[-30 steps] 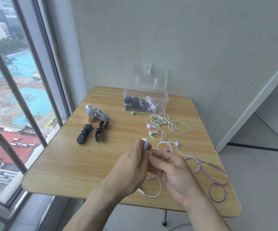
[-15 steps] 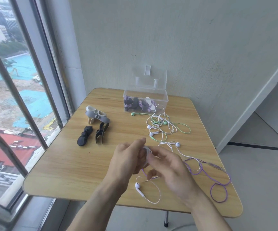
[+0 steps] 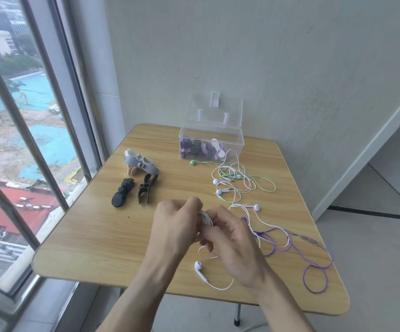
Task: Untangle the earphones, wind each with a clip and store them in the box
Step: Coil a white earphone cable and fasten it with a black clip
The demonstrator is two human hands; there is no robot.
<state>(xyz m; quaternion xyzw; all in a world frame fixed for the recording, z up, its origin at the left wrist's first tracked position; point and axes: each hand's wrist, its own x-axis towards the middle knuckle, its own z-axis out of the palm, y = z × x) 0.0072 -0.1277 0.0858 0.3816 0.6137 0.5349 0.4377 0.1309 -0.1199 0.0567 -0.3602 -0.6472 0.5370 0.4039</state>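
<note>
curling together, both hands point(image 3: 203, 232) grip the white earphone coil point(image 3: 205, 217).

Our fingers point(image 3: 214, 230) cover most of the white coil point(image 3: 205, 218); we cannot tell whether a clip sits inside.

**Earphones, clips and the box**

White earphones point(image 3: 205, 218) are partly wound up, one bud point(image 3: 198, 265) hanging loose. White, green point(image 3: 263, 185) and purple point(image 3: 314, 267) cords lie tangled. Spare clips point(image 3: 141, 174) wait nearby. The clear box point(image 3: 212, 143) stands open with wound earphones inside.
</note>
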